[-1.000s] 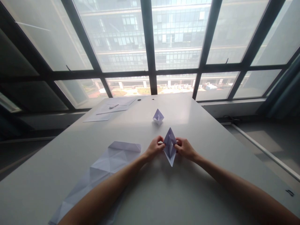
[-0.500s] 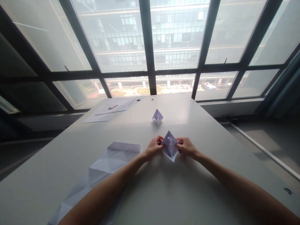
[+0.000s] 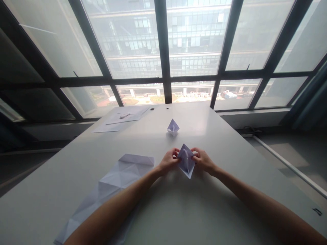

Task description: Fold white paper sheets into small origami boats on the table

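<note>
A folded white paper boat [image 3: 186,162] is held between both hands above the near middle of the table. My left hand [image 3: 170,160] pinches its left side, thumb on top. On the opposite side my right hand [image 3: 203,159] grips the other edge between thumb and fingers. The boat is tilted so that its hollow inside, with a raised fold down the middle, faces me. Just beyond it, a second paper boat [image 3: 173,128] stands upright on the table. A large creased sheet of paper [image 3: 120,175] lies to the left, partly hidden under my left forearm.
The white table [image 3: 219,211] reaches to the windows. At its far left lie flat paper sheets [image 3: 106,127] with a small pen-like item [image 3: 125,116] on them. Two round holes pierce the far end. A small dark mark [image 3: 317,211] shows near the right edge.
The held boat has tipped slightly and its lower point sits a little lower. Both hands keep their hold. The whole view has shifted slightly.
</note>
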Motion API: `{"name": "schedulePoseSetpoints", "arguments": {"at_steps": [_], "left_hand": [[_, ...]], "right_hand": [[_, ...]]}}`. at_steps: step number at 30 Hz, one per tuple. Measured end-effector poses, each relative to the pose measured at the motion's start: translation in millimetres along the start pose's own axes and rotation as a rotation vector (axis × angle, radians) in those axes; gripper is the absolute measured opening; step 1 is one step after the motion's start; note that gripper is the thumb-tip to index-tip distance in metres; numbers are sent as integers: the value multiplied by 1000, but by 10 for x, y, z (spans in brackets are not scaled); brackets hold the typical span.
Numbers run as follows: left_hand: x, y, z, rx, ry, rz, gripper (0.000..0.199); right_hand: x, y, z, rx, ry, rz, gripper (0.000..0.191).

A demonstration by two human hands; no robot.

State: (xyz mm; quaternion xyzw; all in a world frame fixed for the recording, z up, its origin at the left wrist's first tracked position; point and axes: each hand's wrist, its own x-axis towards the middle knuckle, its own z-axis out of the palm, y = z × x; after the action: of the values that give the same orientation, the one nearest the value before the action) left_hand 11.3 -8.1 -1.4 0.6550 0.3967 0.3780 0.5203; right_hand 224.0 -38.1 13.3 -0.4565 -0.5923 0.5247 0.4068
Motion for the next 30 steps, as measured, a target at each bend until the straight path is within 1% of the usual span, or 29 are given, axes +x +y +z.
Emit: {"name": "schedulePoseSetpoints", "arguments": {"at_steps": [3, 5, 13, 17, 20, 22, 27, 30], "left_hand": [[0, 0, 1, -47, -22, -9, 46], [-3, 11, 5, -71, -30, -15, 48], [-40, 106, 31, -160, -32, -6, 51], [-41, 127, 43, -137, -13, -11, 50], [-33, 117, 45, -116, 1, 12, 48], [-31, 102, 41, -123, -10, 23, 51], [-37, 70, 33, -162, -74, 36, 70], [-39, 72, 45, -161, -57, 30, 72]], "right_hand": [[-18, -34, -8, 93, -40, -5, 45], [-27, -53, -17, 116, -44, -7, 49], [-4, -25, -42, 111, -61, 1, 50], [3, 1, -46, 123, -74, 9, 50], [-2, -4, -45, 141, -87, 4, 48], [-5, -10, -44, 146, -94, 1, 48], [-8, -12, -46, 118, -90, -9, 49], [-1, -3, -44, 103, -78, -4, 49]]}}
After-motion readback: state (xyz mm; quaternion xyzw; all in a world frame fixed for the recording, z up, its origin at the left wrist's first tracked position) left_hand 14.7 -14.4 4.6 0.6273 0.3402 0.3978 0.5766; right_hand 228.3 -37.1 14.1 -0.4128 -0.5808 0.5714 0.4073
